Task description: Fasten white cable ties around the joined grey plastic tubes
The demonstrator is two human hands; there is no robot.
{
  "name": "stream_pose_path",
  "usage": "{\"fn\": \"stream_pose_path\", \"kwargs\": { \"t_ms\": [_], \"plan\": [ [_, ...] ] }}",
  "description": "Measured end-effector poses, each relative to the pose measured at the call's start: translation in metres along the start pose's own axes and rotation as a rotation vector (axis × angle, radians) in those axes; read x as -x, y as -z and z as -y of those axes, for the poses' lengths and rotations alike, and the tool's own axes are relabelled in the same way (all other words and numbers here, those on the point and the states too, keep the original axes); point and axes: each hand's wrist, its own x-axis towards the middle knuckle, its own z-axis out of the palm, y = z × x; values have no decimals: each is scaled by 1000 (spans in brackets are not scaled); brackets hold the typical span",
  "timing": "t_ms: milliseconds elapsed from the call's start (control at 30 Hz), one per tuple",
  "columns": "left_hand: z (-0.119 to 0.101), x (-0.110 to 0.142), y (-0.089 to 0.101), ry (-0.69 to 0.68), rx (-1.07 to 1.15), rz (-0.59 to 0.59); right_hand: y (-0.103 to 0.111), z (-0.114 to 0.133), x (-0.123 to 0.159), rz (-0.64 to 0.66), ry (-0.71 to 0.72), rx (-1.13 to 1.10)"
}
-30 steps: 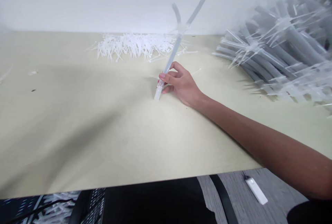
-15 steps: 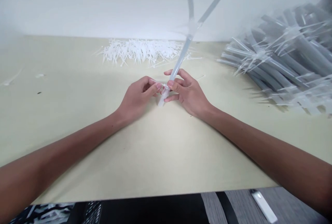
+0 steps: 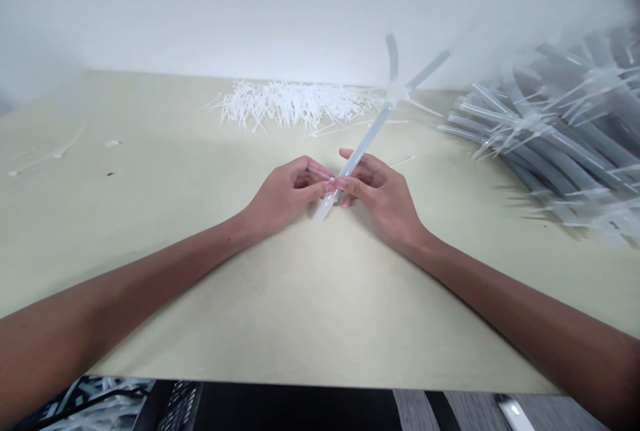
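My right hand is closed round the lower end of a bundle of translucent plastic tubes that slants up and away to the right, its bottom tip resting on the cream table. A white cable tie binds the tubes higher up, where they splay apart. My left hand meets the right one at the tube's lower end, fingers pinched on a thin white cable tie held against the tube.
A heap of loose white cable ties lies at the back of the table. A stack of tied grey tube bundles fills the right side. A stray tie lies far left. Below the table edge are a dark bin and a white object.
My left hand came in from the left and joined the right at the tube's lower end. The tube bundle has tipped lower toward the right.
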Motion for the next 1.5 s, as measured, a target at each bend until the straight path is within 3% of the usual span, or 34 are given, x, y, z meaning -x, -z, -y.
{"fn": "stream_pose_path", "kwargs": {
  "t_ms": [233, 467, 600, 767, 1133, 1333, 1500],
  "plan": [
    [0, 2, 2, 12, -10, 6, -2, 0, 1, 48, -29, -120],
    [-3, 3, 1, 38, -60, 10, 1, 5, 6, 10, 12, -74],
    [-3, 7, -2, -14, -67, -13, 1, 7, 8, 39, 19, 44],
    [-4, 12, -5, -77, -88, -55, 0, 6, 8, 62, 45, -25],
    [-2, 12, 4, -207, -275, -21, 0, 5, 10, 90, 32, -44],
    [1, 10, 7, -213, -246, 87, 0, 4, 9, 75, 11, -98],
    [2, 9, 7, -235, -356, 63, 0, 3, 8, 83, 1, -137]
  ]
}}
